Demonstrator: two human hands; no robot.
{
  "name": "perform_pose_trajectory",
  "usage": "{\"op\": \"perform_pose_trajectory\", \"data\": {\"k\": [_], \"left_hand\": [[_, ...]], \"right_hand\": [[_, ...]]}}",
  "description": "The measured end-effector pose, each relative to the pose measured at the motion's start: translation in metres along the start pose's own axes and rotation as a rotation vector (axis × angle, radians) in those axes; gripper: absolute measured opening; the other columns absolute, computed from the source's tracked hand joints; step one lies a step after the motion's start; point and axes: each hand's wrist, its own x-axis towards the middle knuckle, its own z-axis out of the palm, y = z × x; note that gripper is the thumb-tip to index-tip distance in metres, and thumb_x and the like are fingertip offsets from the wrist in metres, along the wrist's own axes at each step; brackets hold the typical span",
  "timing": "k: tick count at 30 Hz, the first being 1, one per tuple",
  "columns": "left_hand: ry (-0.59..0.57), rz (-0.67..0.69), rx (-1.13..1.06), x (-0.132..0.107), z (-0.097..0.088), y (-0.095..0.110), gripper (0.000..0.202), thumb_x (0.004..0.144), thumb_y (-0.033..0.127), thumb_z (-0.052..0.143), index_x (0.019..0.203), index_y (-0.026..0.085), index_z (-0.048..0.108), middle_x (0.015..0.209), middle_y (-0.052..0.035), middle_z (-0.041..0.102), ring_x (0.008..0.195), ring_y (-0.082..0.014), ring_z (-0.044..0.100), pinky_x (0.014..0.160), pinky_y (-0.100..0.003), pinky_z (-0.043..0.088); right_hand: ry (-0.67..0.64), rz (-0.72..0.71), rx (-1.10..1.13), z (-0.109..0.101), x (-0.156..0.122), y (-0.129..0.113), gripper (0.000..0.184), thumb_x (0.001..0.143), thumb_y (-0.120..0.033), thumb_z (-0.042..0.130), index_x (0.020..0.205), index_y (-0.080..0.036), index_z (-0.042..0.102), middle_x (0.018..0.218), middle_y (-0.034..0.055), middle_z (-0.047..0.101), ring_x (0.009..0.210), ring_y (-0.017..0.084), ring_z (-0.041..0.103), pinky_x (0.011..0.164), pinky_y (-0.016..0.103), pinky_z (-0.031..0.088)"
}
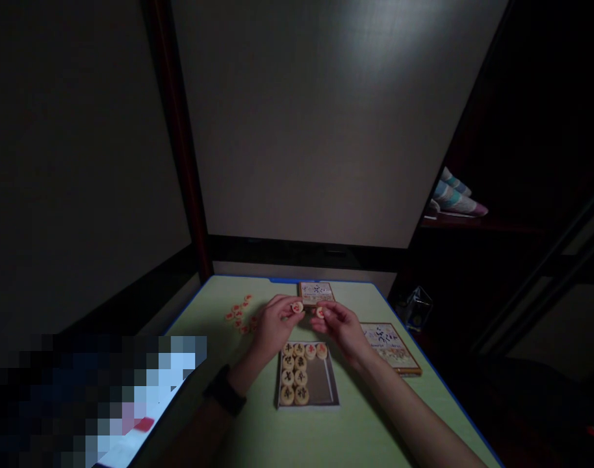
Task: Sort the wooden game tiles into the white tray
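Note:
My left hand (pixel 273 327) pinches a round wooden chess piece (pixel 297 307) with a red mark, held above the green table (pixel 355 416). My right hand (pixel 342 327) pinches a second round piece (pixel 320 312) with a red mark, close beside the first. Just below both hands lies an open shallow box tray (pixel 321 385), its left side filled with several round pieces with black marks and a top row with two red-marked ones. A dark band sits on my left wrist.
Several loose red-marked pieces (pixel 239 315) lie on the table to the left. A printed box lid (pixel 391 346) lies at the right edge and another printed box part (pixel 316 292) at the far edge. Folded cloths (pixel 455 195) rest on a dark shelf to the right.

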Motion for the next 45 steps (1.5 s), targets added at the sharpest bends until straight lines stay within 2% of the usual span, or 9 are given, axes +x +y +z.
{"op": "perform_pose_trajectory", "data": {"k": [4, 7, 13, 17, 24, 31, 36, 41, 45], "left_hand": [[-0.036, -0.155, -0.108, 0.004, 0.001, -0.007, 0.03, 0.07, 0.012, 0.069, 0.1, 0.015, 0.067, 0.092, -0.0061, 0.072, 0.078, -0.0158, 0.067, 0.073, -0.027, 0.056], [-0.076, -0.206, -0.197, 0.006, 0.002, -0.011, 0.029, 0.067, 0.014, 0.072, 0.096, 0.014, 0.068, 0.087, -0.0065, 0.073, 0.079, -0.0172, 0.068, 0.075, -0.028, 0.056], [-0.123, -0.32, -0.396, 0.004, 0.0, -0.007, 0.041, 0.06, 0.021, 0.082, 0.098, 0.013, 0.068, 0.094, -0.0101, 0.075, 0.087, -0.0214, 0.07, 0.082, -0.034, 0.056], [-0.133, -0.303, -0.449, 0.0, -0.002, -0.002, 0.045, 0.059, 0.025, 0.084, 0.1, 0.014, 0.067, 0.099, -0.0099, 0.074, 0.095, -0.0213, 0.069, 0.088, -0.034, 0.054], [-0.175, -0.354, -0.493, -0.002, -0.005, 0.002, 0.04, 0.058, 0.019, 0.083, 0.095, 0.014, 0.068, 0.098, -0.0096, 0.074, 0.094, -0.021, 0.069, 0.089, -0.034, 0.053], [-0.216, -0.389, -0.574, -0.002, -0.004, 0.0, 0.047, 0.057, 0.015, 0.08, 0.102, 0.013, 0.071, 0.104, -0.0118, 0.074, 0.095, -0.0222, 0.069, 0.092, -0.037, 0.051], [-0.263, -0.413, -0.648, -0.005, -0.005, 0.006, 0.046, 0.058, 0.017, 0.081, 0.102, 0.012, 0.071, 0.106, -0.0127, 0.072, 0.098, -0.0231, 0.067, 0.095, -0.036, 0.049], [-0.301, -0.474, -0.773, -0.008, -0.008, 0.016, 0.041, 0.062, 0.024, 0.084, 0.099, 0.013, 0.072, 0.103, -0.0118, 0.073, 0.099, -0.0221, 0.067, 0.096, -0.034, 0.048], [-0.286, -0.48, -0.781, -0.008, -0.006, 0.012, 0.041, 0.062, 0.029, 0.086, 0.096, 0.011, 0.072, 0.104, -0.0137, 0.072, 0.097, -0.0225, 0.066, 0.093, -0.035, 0.049]], "right_hand": [[0.016, -0.013, -0.04, 0.002, -0.002, 0.0, 0.039, 0.059, -0.029, 0.089, 0.091, -0.017, 0.071, 0.088, 0.0051, 0.073, 0.078, 0.021, 0.072, 0.08, 0.037, 0.06], [-0.001, -0.016, -0.074, 0.006, -0.005, -0.002, 0.043, 0.057, -0.029, 0.089, 0.093, -0.017, 0.069, 0.087, 0.0046, 0.073, 0.08, 0.022, 0.072, 0.083, 0.039, 0.058], [0.012, -0.122, -0.264, 0.009, -0.004, 0.002, 0.04, 0.064, -0.035, 0.082, 0.095, -0.019, 0.064, 0.082, 0.0029, 0.073, 0.075, 0.021, 0.071, 0.076, 0.037, 0.057], [0.025, -0.262, -0.5, 0.006, -0.005, 0.006, 0.027, 0.077, -0.035, 0.068, 0.098, -0.022, 0.06, 0.085, 0.0026, 0.071, 0.075, 0.02, 0.068, 0.072, 0.034, 0.055], [-0.005, -0.48, -0.92, 0.008, -0.018, -0.001, 0.018, 0.088, -0.029, 0.055, 0.105, -0.022, 0.057, 0.101, 0.0059, 0.068, 0.09, 0.019, 0.065, 0.082, 0.033, 0.052], [-0.037, -0.594, -1.059, 0.01, -0.021, -0.006, 0.016, 0.09, -0.026, 0.055, 0.104, -0.021, 0.061, 0.1, 0.0068, 0.07, 0.09, 0.02, 0.065, 0.08, 0.033, 0.052], [-0.103, -0.697, -1.102, 0.012, -0.022, -0.008, 0.019, 0.092, -0.026, 0.054, 0.108, -0.022, 0.063, 0.109, 0.0087, 0.069, 0.1, 0.022, 0.064, 0.088, 0.035, 0.051], [-0.03, -0.679, -1.156, 0.013, -0.024, -0.008, 0.018, 0.089, -0.035, 0.062, 0.1, -0.02, 0.064, 0.095, 0.0082, 0.068, 0.085, 0.02, 0.063, 0.074, 0.031, 0.052], [-0.016, -0.772, -1.17, 0.012, -0.023, -0.006, 0.017, 0.09, -0.036, 0.061, 0.096, -0.02, 0.065, 0.089, 0.0067, 0.067, 0.081, 0.02, 0.063, 0.073, 0.031, 0.054]]}}
